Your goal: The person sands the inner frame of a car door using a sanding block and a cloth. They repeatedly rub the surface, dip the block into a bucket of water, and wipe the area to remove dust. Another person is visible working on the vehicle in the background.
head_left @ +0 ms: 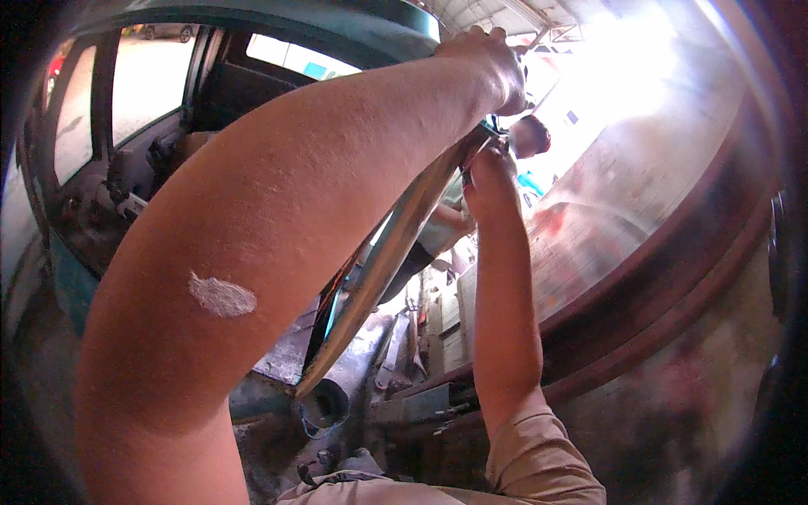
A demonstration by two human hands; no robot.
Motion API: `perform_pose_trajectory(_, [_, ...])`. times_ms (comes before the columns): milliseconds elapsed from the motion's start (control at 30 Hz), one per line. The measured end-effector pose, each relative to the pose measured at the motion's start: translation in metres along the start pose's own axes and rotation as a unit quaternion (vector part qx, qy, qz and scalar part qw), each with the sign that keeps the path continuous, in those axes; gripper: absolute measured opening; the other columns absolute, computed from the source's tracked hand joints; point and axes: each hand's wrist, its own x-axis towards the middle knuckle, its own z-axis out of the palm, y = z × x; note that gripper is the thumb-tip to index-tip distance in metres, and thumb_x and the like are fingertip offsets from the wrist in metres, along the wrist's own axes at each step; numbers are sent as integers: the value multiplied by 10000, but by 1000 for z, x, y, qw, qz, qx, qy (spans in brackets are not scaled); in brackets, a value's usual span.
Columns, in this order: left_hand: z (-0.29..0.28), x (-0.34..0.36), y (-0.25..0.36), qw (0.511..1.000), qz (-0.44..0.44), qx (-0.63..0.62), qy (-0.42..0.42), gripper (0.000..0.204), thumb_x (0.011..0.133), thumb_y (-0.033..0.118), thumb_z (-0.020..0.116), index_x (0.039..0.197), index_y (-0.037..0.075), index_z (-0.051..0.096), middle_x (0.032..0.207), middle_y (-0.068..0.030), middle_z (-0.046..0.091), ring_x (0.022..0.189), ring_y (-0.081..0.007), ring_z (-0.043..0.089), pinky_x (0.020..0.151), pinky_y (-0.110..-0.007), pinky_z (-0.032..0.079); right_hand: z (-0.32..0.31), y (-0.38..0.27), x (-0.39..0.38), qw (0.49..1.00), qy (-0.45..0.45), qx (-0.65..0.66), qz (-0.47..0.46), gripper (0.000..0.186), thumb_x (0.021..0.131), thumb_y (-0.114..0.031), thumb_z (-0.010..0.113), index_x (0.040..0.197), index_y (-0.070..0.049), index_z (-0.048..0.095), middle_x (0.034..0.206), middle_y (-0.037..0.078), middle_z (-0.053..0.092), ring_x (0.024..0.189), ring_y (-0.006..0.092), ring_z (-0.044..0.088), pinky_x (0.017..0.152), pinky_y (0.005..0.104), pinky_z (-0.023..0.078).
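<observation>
My left hand is raised at the top centre, its fingers bent over and their tips hidden; what they grip cannot be made out. A white patch marks the left arm, which crosses much of the view. Just below, my right hand is closed at the upper end of a long vehicle door, seen edge-on. What its fingers hold is too bright and small to tell. The door's tan edge slants down leftward between my arms.
A teal vehicle body with its dark interior and windows stands at left. Beyond the door is another person, partly hidden. A dark red beam runs along the wall at right. A dark round container lies low in the centre.
</observation>
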Motion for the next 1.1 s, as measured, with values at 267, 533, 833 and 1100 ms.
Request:
perform_pose_trajectory(267, [22, 3, 15, 999, 27, -30, -12, 681, 954, 609, 622, 1509, 220, 553, 1571, -61, 503, 1476, -288, 444, 1205, -467, 389, 5, 50, -15, 878, 53, 456, 135, 245, 813, 78, 547, 1012, -40, 627, 889, 38, 602, 790, 151, 565, 687, 306, 459])
perform_pose_trajectory(533, [7, -17, 22, 999, -4, 23, -28, 711, 931, 628, 647, 1539, 277, 533, 1642, -53, 407, 1456, -309, 471, 1134, -500, 473, -23, -5, -35, 975, -25, -207, -74, 171, 797, 27, 664, 956, -35, 669, 1001, 178, 677, 1001, 383, 653, 829, 463, 546])
perform_pose_trajectory(833, [7, -4, 11, 998, 27, 9, -51, 780, 968, 664, 558, 1573, 179, 472, 1654, -97, 406, 1519, -339, 380, 1262, -448, 306, 10, 43, -19, 988, 40, 151, -8, 185, 816, 26, 639, 992, -35, 644, 1021, 139, 664, 956, 294, 639, 810, 377, 525])
perform_pose_trajectory(1100, [16, -6, 7, 999, 22, -7, -24, 696, 902, 655, 676, 1476, 265, 613, 1560, -88, 505, 1408, -318, 512, 1137, -528, 460, -4, -19, -37, 985, 94, -115, -83, 225, 799, 61, 542, 1005, -19, 587, 894, 99, 592, 757, 217, 568, 686, 313, 461])
